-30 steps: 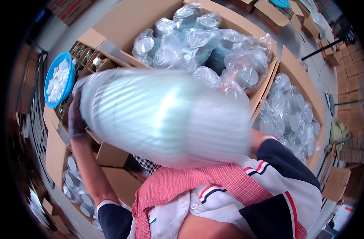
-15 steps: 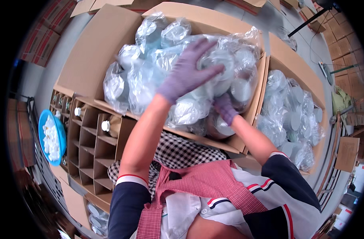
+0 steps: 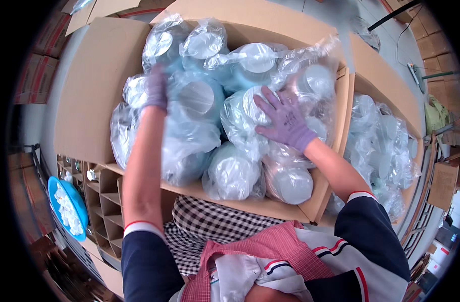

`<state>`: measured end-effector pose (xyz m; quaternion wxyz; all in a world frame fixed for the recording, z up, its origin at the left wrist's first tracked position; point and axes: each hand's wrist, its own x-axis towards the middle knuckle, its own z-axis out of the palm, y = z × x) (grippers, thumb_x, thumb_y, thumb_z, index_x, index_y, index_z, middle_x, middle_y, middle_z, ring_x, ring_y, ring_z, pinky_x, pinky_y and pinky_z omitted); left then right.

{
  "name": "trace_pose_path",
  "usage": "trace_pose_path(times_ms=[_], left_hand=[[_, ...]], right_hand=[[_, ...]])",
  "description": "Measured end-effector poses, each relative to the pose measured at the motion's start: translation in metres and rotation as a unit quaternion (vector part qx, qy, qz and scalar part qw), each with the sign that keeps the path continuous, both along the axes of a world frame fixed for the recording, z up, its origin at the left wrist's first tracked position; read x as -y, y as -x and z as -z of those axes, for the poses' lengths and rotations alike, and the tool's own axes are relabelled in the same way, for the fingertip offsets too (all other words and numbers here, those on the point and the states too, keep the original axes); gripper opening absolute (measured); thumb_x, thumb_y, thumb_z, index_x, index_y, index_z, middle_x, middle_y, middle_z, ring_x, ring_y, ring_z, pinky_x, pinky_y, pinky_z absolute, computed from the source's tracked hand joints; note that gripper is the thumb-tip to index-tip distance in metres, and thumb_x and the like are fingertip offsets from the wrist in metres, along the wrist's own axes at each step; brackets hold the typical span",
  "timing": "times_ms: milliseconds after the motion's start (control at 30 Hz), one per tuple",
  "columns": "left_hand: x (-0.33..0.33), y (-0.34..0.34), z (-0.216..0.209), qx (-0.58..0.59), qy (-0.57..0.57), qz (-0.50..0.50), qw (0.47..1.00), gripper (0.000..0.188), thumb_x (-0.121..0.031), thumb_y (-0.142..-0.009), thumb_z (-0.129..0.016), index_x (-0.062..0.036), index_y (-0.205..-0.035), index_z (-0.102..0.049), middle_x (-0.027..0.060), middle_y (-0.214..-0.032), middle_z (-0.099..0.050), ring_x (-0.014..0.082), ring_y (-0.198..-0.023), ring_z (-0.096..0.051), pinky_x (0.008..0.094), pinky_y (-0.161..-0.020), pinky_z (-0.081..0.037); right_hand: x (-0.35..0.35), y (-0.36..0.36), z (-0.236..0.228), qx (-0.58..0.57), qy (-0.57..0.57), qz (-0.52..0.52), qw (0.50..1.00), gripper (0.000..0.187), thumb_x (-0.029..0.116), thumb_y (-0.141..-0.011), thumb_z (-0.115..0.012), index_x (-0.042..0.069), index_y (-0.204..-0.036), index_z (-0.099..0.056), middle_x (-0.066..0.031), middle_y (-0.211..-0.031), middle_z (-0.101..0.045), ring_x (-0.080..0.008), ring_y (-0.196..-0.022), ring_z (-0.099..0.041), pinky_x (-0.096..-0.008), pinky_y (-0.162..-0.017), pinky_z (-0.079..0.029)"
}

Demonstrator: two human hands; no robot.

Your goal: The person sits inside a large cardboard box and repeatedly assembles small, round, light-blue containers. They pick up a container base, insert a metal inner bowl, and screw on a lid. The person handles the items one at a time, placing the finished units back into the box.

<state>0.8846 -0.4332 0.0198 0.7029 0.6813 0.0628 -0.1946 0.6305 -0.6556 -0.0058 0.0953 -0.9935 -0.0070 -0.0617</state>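
A large cardboard box (image 3: 230,30) is full of round, pale blue see-through containers (image 3: 194,98), wrapped in clear plastic bags (image 3: 232,173). Purple work gloves cover both my hands. My right hand (image 3: 288,120) lies with fingers spread on the bagged containers right of the middle. Over the left side of the box is my left hand (image 3: 157,89), smeared by motion, beside a bagged container (image 3: 137,90). Its fingers do not show clearly. Flat round ends of several containers face up; the bags hide their lower parts.
Another box of bagged containers (image 3: 373,136) stands at the right. At the left, a divided cardboard box (image 3: 106,201) holds a few white-capped bottles, beside a blue basin (image 3: 79,204) of small white pieces. A checkered cloth (image 3: 215,214) lies against the near edge.
My left hand has moved left from the middle of the box. My right hand has come up from between the containers near the front and now rests on top. The containers sit more evenly.
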Motion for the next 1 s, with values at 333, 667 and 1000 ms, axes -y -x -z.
trace_pose_path(times_ms=[333,667,1000], left_hand=[[0.152,0.011,0.125,0.211,-0.476,0.499,0.693,0.038,-0.021,-0.079,-0.058,0.0039,-0.107,-0.064,0.0243,-0.116,-0.062,0.0361,-0.108,-0.061,0.0411,-0.091,-0.048],[0.139,0.04,0.182,0.003,-0.251,0.402,0.88,0.059,-0.038,-0.081,-0.068,0.0036,-0.122,-0.057,0.0094,-0.11,-0.066,0.0213,-0.094,-0.061,0.034,-0.082,-0.049],[-0.026,0.112,-0.185,0.163,0.052,0.276,0.946,0.042,-0.02,-0.094,-0.055,0.0004,-0.13,-0.047,0.0135,-0.125,-0.055,0.0272,-0.114,-0.056,0.046,-0.086,-0.055]], right_hand=[[0.005,0.014,0.003,-0.004,0.01,-0.017,1.0,0.078,0.052,-0.076,-0.064,0.017,-0.142,-0.041,-0.0073,-0.146,-0.04,-0.0356,-0.123,-0.046,-0.0628,-0.102,-0.027],[0.0,0.026,0.009,0.021,-0.005,0.005,1.0,0.074,0.049,-0.077,-0.063,0.017,-0.14,-0.043,-0.006,-0.144,-0.043,-0.0347,-0.121,-0.049,-0.0651,-0.103,-0.025],[0.001,0.028,0.002,0.099,0.035,0.008,0.994,0.064,0.043,-0.08,-0.062,0.015,-0.136,-0.047,-0.0122,-0.143,-0.043,-0.0355,-0.131,-0.039,-0.0625,-0.108,-0.021]])
